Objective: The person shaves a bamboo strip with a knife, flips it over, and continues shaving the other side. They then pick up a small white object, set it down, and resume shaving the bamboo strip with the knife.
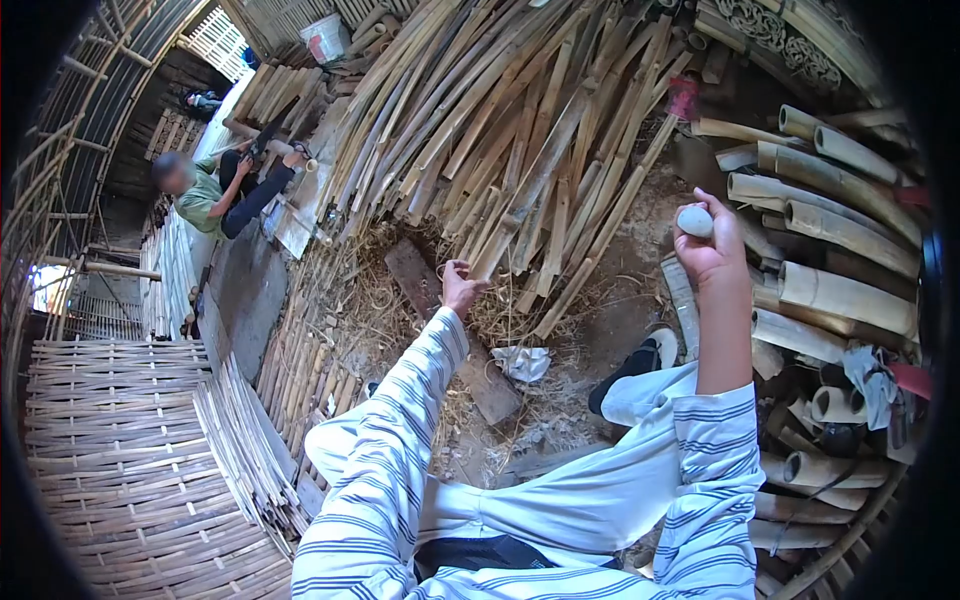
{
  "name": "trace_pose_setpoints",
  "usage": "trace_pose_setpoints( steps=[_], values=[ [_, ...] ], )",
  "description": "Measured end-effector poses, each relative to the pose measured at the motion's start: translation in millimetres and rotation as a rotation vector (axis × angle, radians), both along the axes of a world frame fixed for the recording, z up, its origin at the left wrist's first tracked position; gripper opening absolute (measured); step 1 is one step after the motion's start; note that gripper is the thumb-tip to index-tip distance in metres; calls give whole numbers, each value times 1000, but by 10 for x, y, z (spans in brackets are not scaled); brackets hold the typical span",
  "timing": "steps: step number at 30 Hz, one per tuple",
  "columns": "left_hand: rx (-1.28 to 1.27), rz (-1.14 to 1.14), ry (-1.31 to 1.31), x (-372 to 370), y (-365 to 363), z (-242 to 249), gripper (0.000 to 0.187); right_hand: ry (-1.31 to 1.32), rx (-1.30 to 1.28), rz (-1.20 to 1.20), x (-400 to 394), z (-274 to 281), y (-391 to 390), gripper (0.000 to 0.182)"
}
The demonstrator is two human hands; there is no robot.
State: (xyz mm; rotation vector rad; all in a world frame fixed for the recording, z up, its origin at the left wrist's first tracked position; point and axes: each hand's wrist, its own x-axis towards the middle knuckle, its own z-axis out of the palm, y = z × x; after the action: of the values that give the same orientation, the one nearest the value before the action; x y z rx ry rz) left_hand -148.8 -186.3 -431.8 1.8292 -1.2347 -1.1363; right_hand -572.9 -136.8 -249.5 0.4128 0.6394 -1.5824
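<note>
My left hand [462, 289] is at the near end of a long split bamboo strip [520, 210], with thumb and fingers curled about that end. The strip slants up and away over the bamboo pile. On the right, my right hand [718, 245] is raised with its fingers wrapped round a pale, rounded object [695, 221]. Only its smooth end shows; the rest is hidden in the fist. Below my left hand lies a worn wooden plank [488, 388] among shavings, with a crumpled white wrapper [522, 363] beside it.
A big heap of bamboo strips [440, 110] spreads ahead. Thick split bamboo lengths [850, 240] are stacked along the right. Another person [210, 200] sits at the far left, near a white bucket [325, 38] at the back. A woven bamboo panel [120, 450] fills the lower left.
</note>
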Motion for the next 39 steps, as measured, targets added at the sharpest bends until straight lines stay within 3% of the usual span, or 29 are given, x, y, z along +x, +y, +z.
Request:
trace_pose_setpoints(
  steps=[1, 5, 8, 11, 14, 19, 22, 30, 34, 39],
  values=[
    [64, -63, 75, 52, 78, -10, 61, 3, -13, 4, -25, -13, 3, 17],
    [392, -323, 82, 303, 424, -135, 65, 22, 9, -32, -51, 9, 10, 17],
    [457, -451, -34, 467, 742, -261, 63, 28, 3, -31, -82, -17, 2, 17],
    [385, -342, -105, 495, 1004, -29, 62, 67, 14, -44, -20, 29, -27, 17],
    [82, -258, -182, 882, 1120, -226, 60, 44, 22, -31, 42, 35, -78, 17],
    [7, 93, 147, 913, 1253, 706, 49, 34, 21, -9, 111, 8, -122, 17],
    [-134, 253, 389, 1127, 1248, 845, 48, 11, 1, 11, 144, -59, -147, 18],
    [-347, 392, 675, 1600, 1386, 1385, 46, 24, 15, 30, 181, -62, 19, 18],
    [-454, 311, 641, 1821, 1548, 1615, 41, 64, 38, 32, 129, -104, 91, 18],
    [-758, 421, 288, 2107, 1809, 2213, 32, 92, 39, 19, 44, -155, 110, 17]
  ],
)
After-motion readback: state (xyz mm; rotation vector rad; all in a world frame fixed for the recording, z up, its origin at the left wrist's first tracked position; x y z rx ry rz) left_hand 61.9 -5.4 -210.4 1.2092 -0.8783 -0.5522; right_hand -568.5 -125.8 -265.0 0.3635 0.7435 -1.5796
